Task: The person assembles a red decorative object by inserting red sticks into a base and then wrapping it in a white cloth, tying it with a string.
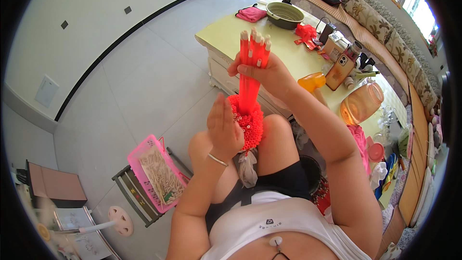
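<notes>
A pink basket (153, 144) of pale sticks (161, 175) sits on a low stool (134, 190). The left hand (223, 124), fingers straight, rests against the left side of a bundle of red straws (255, 130) at the knees. The right hand (260, 70) is closed around upright red tubes (248, 89) with pale tips, directly above the bundle. A table (224, 33) stands to the right, bearing a jar (363, 102).

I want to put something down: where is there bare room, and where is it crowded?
The yellow table is bare between its near left corner and the pink cloth; so is the floor between the left wall and pink basket. Crowded: the table's right side, with phone, amber jar and red wrapper.
</notes>
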The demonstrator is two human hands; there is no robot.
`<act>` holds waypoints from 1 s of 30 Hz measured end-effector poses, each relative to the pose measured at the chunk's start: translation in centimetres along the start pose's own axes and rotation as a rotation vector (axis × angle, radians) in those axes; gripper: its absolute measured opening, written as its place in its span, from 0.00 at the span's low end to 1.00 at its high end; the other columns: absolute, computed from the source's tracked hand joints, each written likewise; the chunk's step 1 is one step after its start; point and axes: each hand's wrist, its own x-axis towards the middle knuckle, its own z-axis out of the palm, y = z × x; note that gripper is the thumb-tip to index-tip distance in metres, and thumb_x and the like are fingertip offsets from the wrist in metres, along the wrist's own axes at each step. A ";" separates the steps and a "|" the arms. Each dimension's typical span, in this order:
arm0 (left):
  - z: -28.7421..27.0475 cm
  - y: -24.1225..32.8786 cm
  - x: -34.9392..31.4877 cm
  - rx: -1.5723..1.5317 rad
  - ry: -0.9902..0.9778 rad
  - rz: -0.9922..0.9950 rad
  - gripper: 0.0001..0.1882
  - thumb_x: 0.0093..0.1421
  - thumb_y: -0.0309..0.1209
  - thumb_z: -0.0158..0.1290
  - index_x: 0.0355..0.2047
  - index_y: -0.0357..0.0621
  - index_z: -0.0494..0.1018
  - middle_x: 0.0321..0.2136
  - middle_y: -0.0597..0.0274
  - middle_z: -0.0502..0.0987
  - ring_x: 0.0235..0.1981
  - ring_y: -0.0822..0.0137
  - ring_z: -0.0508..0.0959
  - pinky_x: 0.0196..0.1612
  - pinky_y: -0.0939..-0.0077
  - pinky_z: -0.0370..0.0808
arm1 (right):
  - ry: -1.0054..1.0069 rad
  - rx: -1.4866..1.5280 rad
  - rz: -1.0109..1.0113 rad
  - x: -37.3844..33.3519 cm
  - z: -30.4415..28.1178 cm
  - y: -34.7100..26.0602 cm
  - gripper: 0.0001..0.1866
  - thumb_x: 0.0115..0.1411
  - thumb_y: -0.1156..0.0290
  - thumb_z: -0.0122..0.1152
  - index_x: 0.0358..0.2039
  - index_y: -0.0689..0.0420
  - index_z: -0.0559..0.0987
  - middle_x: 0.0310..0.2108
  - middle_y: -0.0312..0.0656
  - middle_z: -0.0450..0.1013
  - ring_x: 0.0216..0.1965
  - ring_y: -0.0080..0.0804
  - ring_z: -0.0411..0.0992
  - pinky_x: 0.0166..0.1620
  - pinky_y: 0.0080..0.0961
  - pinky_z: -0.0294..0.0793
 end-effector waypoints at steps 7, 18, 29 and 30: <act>0.4 2.0 4.2 0.213 -0.216 0.296 0.29 0.54 0.25 0.50 0.58 0.32 0.66 0.57 0.43 0.70 0.61 0.46 0.67 0.64 0.44 0.57 | 0.030 -0.010 -0.040 0.1 -0.4 -2.4 0.07 0.63 0.78 0.58 0.41 0.60 0.77 0.40 0.43 0.78 0.45 0.31 0.76 0.50 0.30 0.75; 1.2 -0.5 0.0 -0.195 -0.108 -0.285 0.26 0.58 0.30 0.58 0.57 0.35 0.68 0.52 0.45 0.74 0.54 0.47 0.74 0.59 0.61 0.67 | 0.211 -0.237 -0.484 -0.9 -5.5 -19.1 0.12 0.59 0.65 0.66 0.37 0.59 0.78 0.29 0.39 0.77 0.34 0.28 0.77 0.40 0.28 0.78; 1.2 2.3 2.4 -1.839 0.074 -1.073 0.45 0.66 0.63 0.36 0.65 0.32 0.54 0.62 0.40 0.63 0.64 0.48 0.62 0.66 0.49 0.56 | 0.716 0.296 -0.570 -12.1 -13.8 -26.0 0.05 0.62 0.76 0.58 0.36 0.64 0.76 0.31 0.46 0.76 0.36 0.40 0.77 0.47 0.43 0.78; 1.9 2.8 2.2 -1.993 0.004 -1.063 0.45 0.66 0.63 0.36 0.65 0.32 0.54 0.62 0.40 0.62 0.64 0.47 0.62 0.66 0.48 0.56 | 0.658 0.322 -0.539 -13.8 -14.7 -25.2 0.05 0.61 0.76 0.58 0.36 0.64 0.77 0.32 0.47 0.76 0.37 0.40 0.77 0.47 0.43 0.78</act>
